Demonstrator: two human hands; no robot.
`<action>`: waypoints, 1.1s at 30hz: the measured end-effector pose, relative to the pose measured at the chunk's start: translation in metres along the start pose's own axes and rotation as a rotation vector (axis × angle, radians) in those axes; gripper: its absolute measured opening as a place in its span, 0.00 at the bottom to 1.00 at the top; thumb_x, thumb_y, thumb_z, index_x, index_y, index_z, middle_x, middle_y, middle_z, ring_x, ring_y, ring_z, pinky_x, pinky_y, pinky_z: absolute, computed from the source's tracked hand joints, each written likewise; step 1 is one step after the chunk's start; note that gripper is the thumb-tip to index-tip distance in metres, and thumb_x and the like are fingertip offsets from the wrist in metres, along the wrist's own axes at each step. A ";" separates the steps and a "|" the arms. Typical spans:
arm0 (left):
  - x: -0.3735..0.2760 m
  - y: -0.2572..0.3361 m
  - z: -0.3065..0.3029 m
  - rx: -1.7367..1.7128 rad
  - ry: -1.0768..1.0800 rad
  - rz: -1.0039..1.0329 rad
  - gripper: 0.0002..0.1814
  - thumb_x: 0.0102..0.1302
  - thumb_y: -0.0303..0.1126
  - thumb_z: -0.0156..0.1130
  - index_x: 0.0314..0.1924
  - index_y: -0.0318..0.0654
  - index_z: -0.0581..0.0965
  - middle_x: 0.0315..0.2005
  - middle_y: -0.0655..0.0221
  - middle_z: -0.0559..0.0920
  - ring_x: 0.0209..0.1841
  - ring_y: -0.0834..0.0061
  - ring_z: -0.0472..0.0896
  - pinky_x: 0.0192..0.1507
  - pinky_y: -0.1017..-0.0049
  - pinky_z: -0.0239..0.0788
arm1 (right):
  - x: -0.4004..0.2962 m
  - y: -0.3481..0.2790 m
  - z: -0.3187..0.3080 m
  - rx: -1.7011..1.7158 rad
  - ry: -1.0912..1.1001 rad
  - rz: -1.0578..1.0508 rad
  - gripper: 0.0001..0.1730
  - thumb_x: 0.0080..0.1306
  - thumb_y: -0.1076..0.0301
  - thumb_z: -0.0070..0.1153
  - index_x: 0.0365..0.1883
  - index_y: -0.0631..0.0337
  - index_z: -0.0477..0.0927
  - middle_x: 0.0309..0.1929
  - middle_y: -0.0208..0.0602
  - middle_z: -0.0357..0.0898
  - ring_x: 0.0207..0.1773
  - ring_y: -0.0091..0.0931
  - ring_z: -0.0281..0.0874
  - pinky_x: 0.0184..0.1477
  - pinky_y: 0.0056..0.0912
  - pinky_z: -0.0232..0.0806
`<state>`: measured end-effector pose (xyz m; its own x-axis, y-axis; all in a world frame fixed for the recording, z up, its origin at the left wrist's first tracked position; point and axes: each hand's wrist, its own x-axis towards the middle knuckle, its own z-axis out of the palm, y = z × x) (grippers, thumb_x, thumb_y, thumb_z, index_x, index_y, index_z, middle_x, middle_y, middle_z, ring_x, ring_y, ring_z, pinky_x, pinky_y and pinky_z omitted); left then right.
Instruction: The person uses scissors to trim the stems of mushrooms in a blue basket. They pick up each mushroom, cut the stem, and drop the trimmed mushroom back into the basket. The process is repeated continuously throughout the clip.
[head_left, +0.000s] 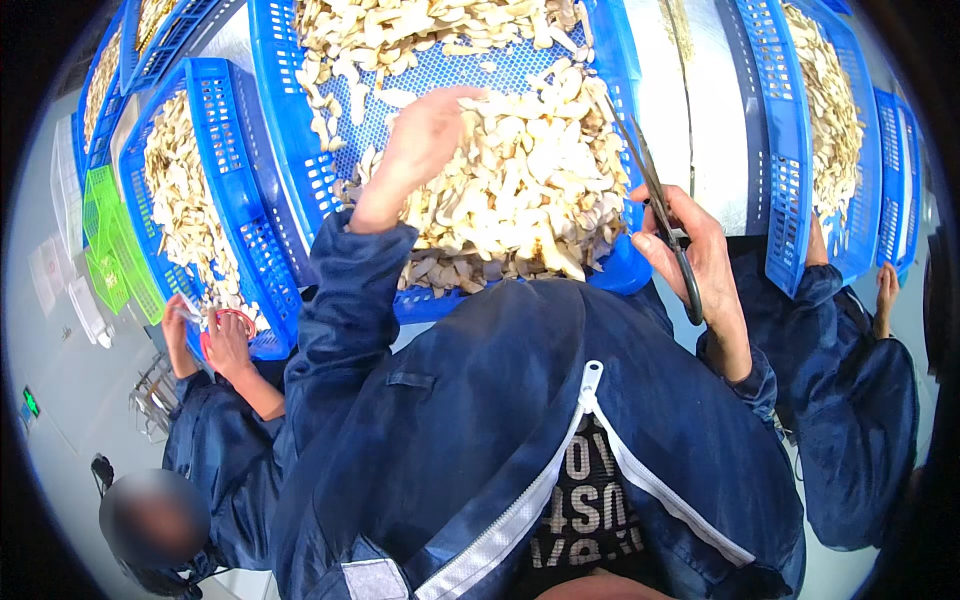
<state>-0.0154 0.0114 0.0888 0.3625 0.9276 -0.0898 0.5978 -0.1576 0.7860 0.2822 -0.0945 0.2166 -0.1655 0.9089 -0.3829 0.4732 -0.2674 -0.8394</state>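
Note:
In front of me is a blue perforated plastic crate with a mesh bottom. Pale sliced pieces that look like mushroom slices lie heaped in its near part, and more fill the far end. My left hand is over the left side of the near heap, fingers pointing right. Blur hides whether its fingertips pinch a slice. At the crate's right wall, my right hand holds dark metal scissors by the handles. Their blades are slightly apart and point up and left over the heap's edge.
A co-worker at left has hands and red-handled scissors at another blue crate of slices. Right of a metal table, more co-workers' hands touch blue crates. Green baskets stand far left.

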 end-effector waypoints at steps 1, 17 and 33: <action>-0.004 -0.001 -0.010 -0.192 0.039 -0.035 0.18 0.63 0.23 0.49 0.52 0.43 0.78 0.27 0.72 0.75 0.29 0.80 0.74 0.31 0.79 0.67 | 0.000 -0.001 0.000 0.003 0.004 0.003 0.20 0.58 0.65 0.64 0.47 0.63 0.77 0.27 0.31 0.68 0.31 0.21 0.68 0.36 0.25 0.64; 0.018 0.010 0.010 -0.057 0.043 -0.236 0.16 0.63 0.41 0.62 0.43 0.36 0.78 0.30 0.62 0.83 0.28 0.71 0.80 0.31 0.74 0.70 | 0.001 -0.009 0.007 -0.094 -0.023 -0.038 0.21 0.59 0.64 0.64 0.47 0.67 0.76 0.35 0.42 0.76 0.34 0.29 0.74 0.40 0.30 0.68; -0.060 0.066 -0.011 -1.188 0.291 -0.353 0.04 0.67 0.29 0.57 0.39 0.37 0.76 0.29 0.61 0.83 0.25 0.75 0.76 0.29 0.78 0.64 | 0.015 -0.019 0.034 0.013 -0.131 0.043 0.21 0.61 0.62 0.63 0.48 0.65 0.76 0.28 0.32 0.72 0.29 0.19 0.67 0.33 0.24 0.64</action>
<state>-0.0057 -0.0511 0.1529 0.0550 0.9207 -0.3863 -0.4313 0.3708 0.8225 0.2408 -0.0869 0.2140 -0.2572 0.8471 -0.4650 0.4716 -0.3099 -0.8256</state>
